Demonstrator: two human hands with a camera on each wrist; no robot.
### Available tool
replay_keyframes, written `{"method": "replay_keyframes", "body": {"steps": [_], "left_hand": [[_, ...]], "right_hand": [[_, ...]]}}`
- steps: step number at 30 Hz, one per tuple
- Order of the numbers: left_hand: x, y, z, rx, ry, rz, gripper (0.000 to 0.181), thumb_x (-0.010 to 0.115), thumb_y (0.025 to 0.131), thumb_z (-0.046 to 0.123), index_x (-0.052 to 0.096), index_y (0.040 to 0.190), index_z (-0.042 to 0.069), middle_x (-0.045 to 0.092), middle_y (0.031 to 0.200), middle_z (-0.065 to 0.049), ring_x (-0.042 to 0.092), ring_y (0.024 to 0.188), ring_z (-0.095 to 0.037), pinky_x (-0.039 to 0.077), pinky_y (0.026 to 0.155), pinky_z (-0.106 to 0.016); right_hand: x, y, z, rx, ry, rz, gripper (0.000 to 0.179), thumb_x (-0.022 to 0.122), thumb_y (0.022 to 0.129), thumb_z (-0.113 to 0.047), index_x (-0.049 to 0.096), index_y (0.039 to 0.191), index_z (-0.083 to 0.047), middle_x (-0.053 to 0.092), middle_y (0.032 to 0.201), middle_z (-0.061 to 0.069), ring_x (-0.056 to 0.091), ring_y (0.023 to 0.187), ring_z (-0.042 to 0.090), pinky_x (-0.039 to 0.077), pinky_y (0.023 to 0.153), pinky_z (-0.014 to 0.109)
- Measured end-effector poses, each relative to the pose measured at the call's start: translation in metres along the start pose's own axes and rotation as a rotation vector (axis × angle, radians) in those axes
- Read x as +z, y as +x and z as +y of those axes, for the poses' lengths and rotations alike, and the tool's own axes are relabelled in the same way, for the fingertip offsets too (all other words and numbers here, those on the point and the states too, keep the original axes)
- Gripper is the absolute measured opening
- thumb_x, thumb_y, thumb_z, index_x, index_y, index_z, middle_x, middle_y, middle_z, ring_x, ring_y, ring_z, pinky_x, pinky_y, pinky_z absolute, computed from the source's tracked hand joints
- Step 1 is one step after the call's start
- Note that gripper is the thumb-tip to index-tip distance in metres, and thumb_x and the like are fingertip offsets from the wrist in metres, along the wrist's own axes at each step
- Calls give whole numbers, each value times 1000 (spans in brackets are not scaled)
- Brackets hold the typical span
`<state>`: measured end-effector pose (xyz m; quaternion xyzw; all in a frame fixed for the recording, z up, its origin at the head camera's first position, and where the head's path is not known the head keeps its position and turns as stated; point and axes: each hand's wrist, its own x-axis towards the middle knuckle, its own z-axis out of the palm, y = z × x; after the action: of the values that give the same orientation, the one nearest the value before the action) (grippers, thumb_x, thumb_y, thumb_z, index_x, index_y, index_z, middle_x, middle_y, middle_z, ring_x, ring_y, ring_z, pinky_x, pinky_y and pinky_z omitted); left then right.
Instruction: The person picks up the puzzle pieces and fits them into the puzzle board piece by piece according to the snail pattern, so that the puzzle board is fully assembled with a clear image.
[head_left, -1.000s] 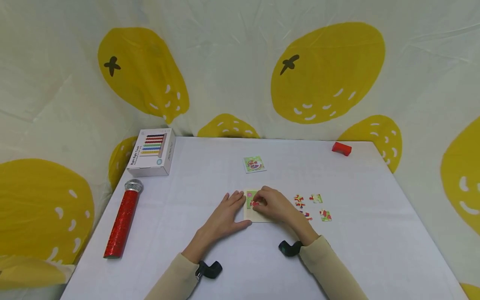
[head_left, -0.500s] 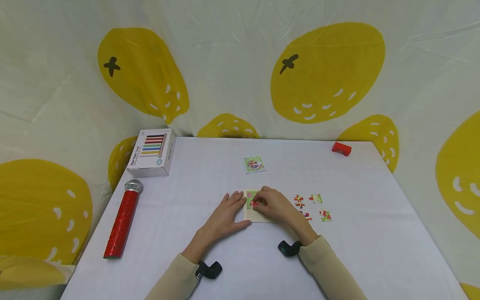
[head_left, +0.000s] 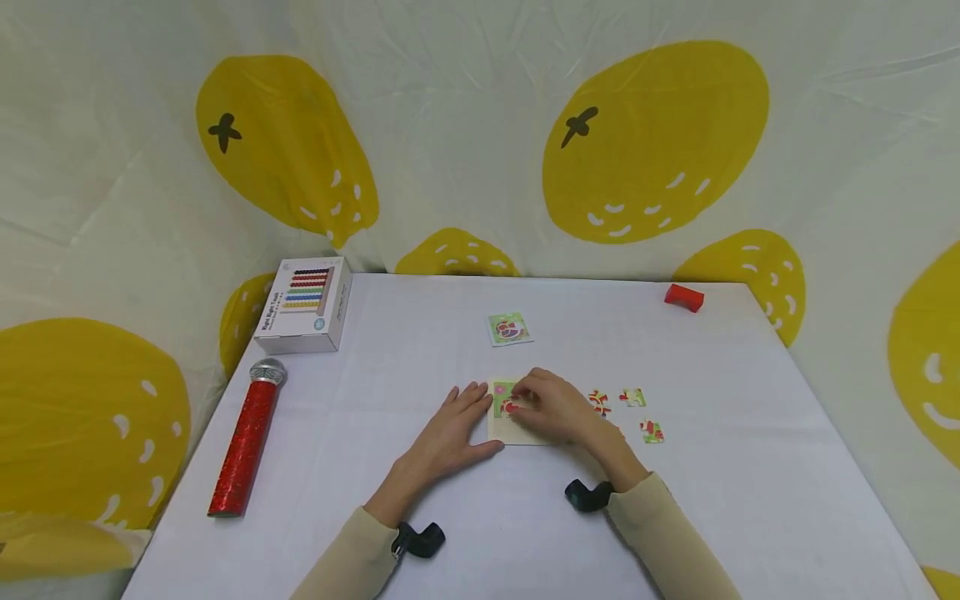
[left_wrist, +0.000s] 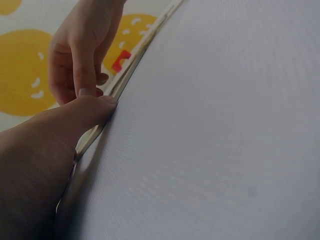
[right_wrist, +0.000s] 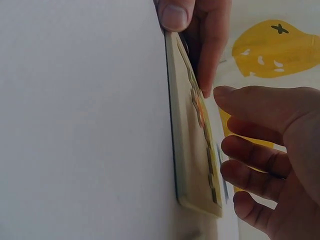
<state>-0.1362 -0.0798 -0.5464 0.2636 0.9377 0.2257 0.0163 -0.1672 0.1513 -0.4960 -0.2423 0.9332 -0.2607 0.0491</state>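
A small cream puzzle board (head_left: 516, 435) lies flat between my hands, with green and red jigsaw pieces (head_left: 500, 402) set in its upper left part. My left hand (head_left: 452, 430) rests along its left side, fingers straight and thumb against the lower left corner. In the left wrist view the thumb (left_wrist: 95, 111) lies on the board's edge. My right hand (head_left: 558, 408) hovers over the right part of the board, covering much of it. The right wrist view shows its thumb and fingers (right_wrist: 250, 107) apart, with nothing between them, close beside the pieces.
Several loose puzzle pieces, one green and white (head_left: 632, 397) and one red and green (head_left: 652, 432) among them, lie right of the board. Beyond it is a picture card (head_left: 510, 329). A white box (head_left: 303, 308), a red microphone (head_left: 246, 450) and a red block (head_left: 684, 297) stand farther out.
My right hand has shifted slightly up and to the right, and its fingertips have parted from the red piece on the board. The left hand stays where it was.
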Motion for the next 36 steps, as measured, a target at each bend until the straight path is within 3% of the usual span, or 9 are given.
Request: {"method": "replay_keyframes", "body": {"steps": [7,14,22,36], "left_hand": [[2,1,-1,1,6,-11,82,65,89,60,45,151,10,38,162,-5,27,154,-21,16,130,-40],[1,0,0,13,6,-1,81,66,89,58,46,150,9,39,161,-7,30,153,-24,20,129,-44],[1,0,2,20,-1,11,81,68,89,56,46,150,8,39,161,-8,30,153,-24,19,129,-42],[2,-1,0,13,17,4,81,66,89,58,45,151,9,37,162,-6,28,154,-23,19,129,-43]], "right_hand": [[-13,-11,13,-3,28,18,34,80,84,-26,71,113,-10,66,108,2,60,97,18,55,88,37],[-27,-25,27,62,36,38,38,78,86,-26,68,120,-11,65,116,4,59,106,22,55,92,42],[-34,-40,44,131,53,39,42,77,87,-25,66,124,-11,63,119,6,57,107,24,55,90,41],[-36,-59,78,163,-2,82,41,76,87,-19,65,124,-5,63,115,8,58,102,23,56,89,43]]}}
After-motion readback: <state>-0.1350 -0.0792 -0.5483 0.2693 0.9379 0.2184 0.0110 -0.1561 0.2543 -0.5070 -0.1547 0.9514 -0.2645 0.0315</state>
